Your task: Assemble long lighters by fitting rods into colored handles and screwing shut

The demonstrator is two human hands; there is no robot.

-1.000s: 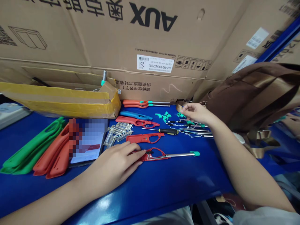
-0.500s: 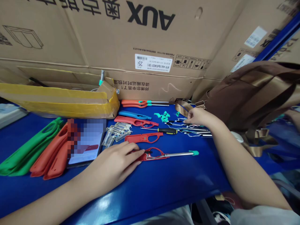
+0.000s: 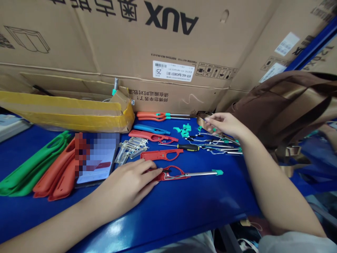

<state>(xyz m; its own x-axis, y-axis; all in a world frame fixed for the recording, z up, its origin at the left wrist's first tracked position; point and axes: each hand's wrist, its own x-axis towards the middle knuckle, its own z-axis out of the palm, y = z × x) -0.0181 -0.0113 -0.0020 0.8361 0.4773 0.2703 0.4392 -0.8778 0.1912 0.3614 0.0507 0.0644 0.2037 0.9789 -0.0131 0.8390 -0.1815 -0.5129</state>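
My left hand (image 3: pixel 129 182) lies flat, fingers stretched, on the handle end of a red half-shell lighter body with a metal tube and teal tip (image 3: pixel 184 174) on the blue table (image 3: pixel 184 207). My right hand (image 3: pixel 223 124) is raised a little over a pile of metal tubes with teal tips and wires (image 3: pixel 221 147). Its fingers pinch one thin metal tube with a teal piece (image 3: pixel 229 137), which slants down to the right. A red empty shell (image 3: pixel 162 154) and a black-and-yellow screwdriver (image 3: pixel 188 147) lie between the hands.
Small teal parts (image 3: pixel 184 130), clear plastic pieces (image 3: pixel 130 147), blue (image 3: pixel 151 129) and red (image 3: pixel 152 136) shells, green shells (image 3: pixel 31 165), orange shells (image 3: pixel 58 172) and a phone (image 3: pixel 96 158) lie on the table. A yellow-taped box (image 3: pixel 65 109) and a brown bag (image 3: pixel 284 105) flank them; cartons stand behind.
My right hand dipped to the pile of tubes and has come back up slightly with one tube pinched. My left hand has stayed on the red lighter body.
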